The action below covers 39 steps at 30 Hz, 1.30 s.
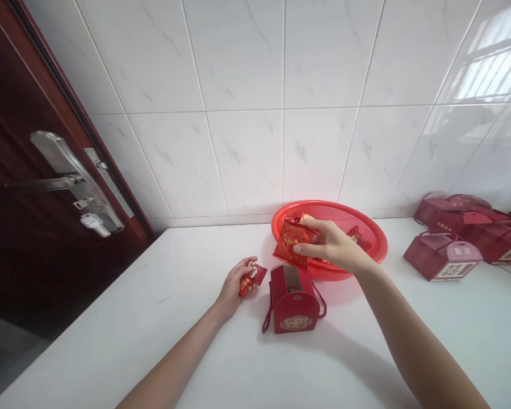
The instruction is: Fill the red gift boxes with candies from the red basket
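Observation:
My right hand (330,244) pinches a large red wrapped packet with gold print (292,243), above the front left rim of a red plastic basket (381,244). More red packets (360,238) lie inside that basket. Lower left, my left hand (235,287) is closed around small red candy packets (253,275) with white lettering; how many is hidden by the fingers. Between the hands stands a dark red gift box (295,312), its top open and a cord handle hanging at either side. Its contents cannot be made out.
Several finished-looking red gift boxes (443,258) with handles stand on the white table (187,352) at the right, by the tiled wall (244,159). At the left is a dark red door (12,227) with a metal handle and keys (94,223) in its lock.

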{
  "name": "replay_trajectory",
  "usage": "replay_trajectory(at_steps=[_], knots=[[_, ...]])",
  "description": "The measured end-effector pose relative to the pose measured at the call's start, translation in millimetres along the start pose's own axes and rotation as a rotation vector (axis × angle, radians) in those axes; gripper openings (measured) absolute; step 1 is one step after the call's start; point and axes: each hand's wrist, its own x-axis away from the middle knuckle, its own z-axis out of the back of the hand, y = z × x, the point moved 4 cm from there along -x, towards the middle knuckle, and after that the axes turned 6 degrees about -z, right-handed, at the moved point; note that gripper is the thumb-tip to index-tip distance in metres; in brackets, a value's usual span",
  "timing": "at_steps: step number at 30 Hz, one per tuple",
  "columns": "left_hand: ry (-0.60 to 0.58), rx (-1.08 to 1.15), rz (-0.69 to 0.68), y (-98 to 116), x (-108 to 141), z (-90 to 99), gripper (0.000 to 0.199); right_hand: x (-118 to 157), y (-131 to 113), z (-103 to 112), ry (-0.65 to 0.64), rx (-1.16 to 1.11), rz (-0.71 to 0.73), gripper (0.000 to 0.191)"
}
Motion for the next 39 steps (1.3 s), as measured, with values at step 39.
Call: replay_trajectory(at_steps=[39], knots=[[-0.653,-1.017,-0.456,70.9,91.1,-74.0,0.053,13.7,-12.9,-25.2,-0.232,0.129,0.045,0.023]])
